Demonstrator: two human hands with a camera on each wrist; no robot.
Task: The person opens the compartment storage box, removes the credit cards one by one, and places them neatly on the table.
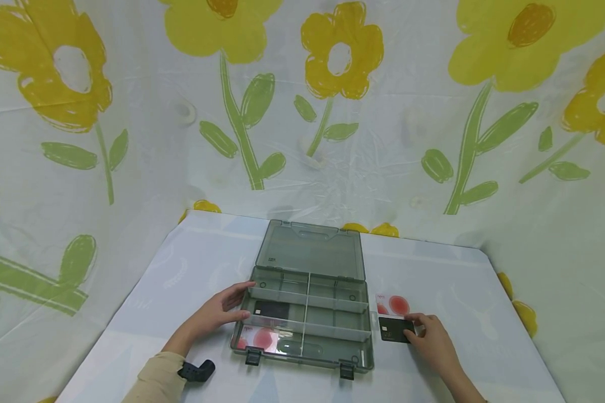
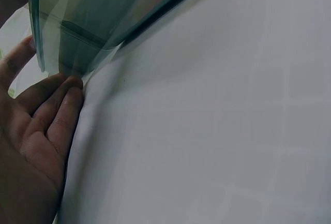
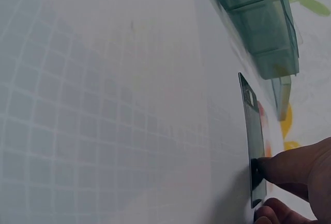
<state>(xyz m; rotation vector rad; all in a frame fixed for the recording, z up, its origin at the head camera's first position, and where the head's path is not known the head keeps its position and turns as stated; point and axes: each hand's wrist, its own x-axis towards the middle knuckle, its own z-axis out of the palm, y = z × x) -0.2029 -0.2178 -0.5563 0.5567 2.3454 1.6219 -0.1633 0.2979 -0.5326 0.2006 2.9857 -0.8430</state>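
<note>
A translucent grey-green compartment box [image 1: 336, 350] lies on the table, lid [image 1: 310, 249] folded back. My left hand [image 1: 217, 308] rests against its left side, thumb and fingertips spread along the rim; in the left wrist view the lower fingers touch the box wall [image 2: 83, 32]. To the right of the box, my right hand [image 1: 433, 341] pinches a black bank card [image 1: 393, 329] by its right end. In the right wrist view that card [image 3: 252, 136] is seen nearly edge-on. Another black card [image 1: 272, 309] lies in the middle left compartment, and a white-and-red card [image 1: 257, 338] in the front left one.
A second white-and-red card [image 1: 398, 304] lies on the table just behind the black card in my right hand. Two dark latches [image 1: 252, 356] hang at the box's front edge. Flowered curtains [image 1: 343, 184] stand around the back and sides of the white table [image 1: 206, 252].
</note>
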